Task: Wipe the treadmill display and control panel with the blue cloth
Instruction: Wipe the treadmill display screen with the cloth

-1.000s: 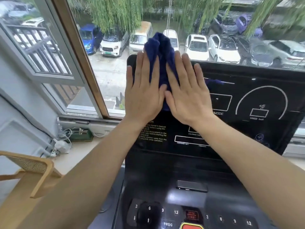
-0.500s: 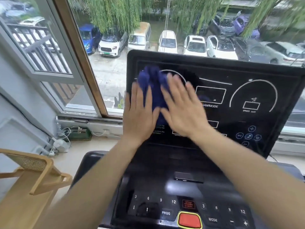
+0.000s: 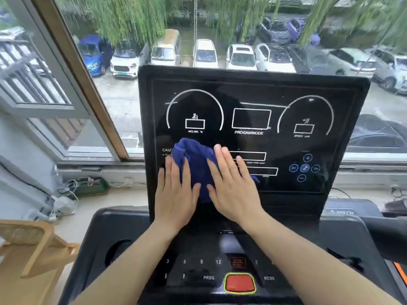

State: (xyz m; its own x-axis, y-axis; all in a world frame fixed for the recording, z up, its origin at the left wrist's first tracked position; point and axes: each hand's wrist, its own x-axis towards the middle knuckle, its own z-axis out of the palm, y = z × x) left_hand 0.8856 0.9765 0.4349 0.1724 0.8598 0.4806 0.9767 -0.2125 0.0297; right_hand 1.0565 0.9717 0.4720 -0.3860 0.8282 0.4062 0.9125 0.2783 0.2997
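Blue cloth (image 3: 196, 164) bunched at display (image 3: 253, 95) lower left, pinned flat under left hand (image 3: 175, 194) and right hand (image 3: 233, 190), both palms open with fingers spread, not gripping; display right side and control panel (image 3: 198, 276) below look not yet wiped, roughly midway.

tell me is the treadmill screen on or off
Off, it seems: the display is dark, its readout boxes blank, only printed labels showing.
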